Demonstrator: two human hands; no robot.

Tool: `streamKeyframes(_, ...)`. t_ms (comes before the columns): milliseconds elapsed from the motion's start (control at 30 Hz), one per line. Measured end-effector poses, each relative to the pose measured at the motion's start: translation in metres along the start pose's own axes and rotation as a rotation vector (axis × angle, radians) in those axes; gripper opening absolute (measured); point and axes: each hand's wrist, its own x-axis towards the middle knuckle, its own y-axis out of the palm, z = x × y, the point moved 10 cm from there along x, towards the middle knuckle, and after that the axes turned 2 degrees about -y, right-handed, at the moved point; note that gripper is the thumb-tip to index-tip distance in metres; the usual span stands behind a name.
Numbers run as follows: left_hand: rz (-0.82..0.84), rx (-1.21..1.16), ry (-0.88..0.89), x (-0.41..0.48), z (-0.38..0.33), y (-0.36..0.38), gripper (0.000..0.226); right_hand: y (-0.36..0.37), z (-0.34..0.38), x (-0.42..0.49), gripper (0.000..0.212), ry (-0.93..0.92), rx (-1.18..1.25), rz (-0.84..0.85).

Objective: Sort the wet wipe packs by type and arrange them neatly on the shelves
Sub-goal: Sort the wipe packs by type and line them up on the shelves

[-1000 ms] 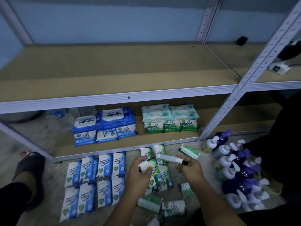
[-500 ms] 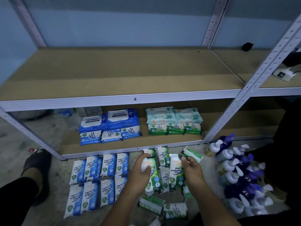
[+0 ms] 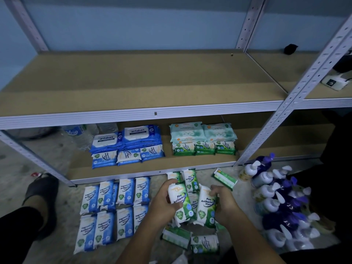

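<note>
Glossy plastic wipe packs, matt board shelf

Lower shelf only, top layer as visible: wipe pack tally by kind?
antabax blue packs: 2
small blue packs: 3
large pale green packs: 2
small green packs: 3
Total: 10

Pump bottles, white and purple, crowded on concrete floor at right. Clear water bottle, blue label, at left rear. Black slipper on foot at left; red scrap just beyond it. White adapter with cable, far right. Small black object near pale blue wall.
</note>
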Motion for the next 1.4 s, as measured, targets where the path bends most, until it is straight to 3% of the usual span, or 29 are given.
streamKeyframes(67, 0.015, 0.000, 0.004, 0.002, 0.000, -0.001, 0.069, 0.004, 0.010, 0.007, 0.060, -0.093, 0.002, 0.037)
streamKeyframes(300, -0.024, 0.030, 0.016, 0.006, 0.005, -0.009, 0.062, -0.001, 0.024, 0.013, 0.043, -0.265, -0.058, 0.044)
streamKeyframes(733, -0.043, 0.187, 0.031, 0.053, 0.022, 0.035, 0.068, -0.054, 0.028, 0.053, 0.034, -0.276, -0.155, -0.200)
streamKeyframes(1067, 0.009, 0.482, 0.011, 0.176, 0.023, 0.101, 0.065, -0.058, 0.040, 0.166, 0.031, -0.298, -0.254, -0.226)
streamKeyframes(1400, 0.030, 0.567, 0.016, 0.256, 0.052, 0.142, 0.066, -0.051, 0.052, 0.266, 0.037, -0.354, -0.277, -0.231)
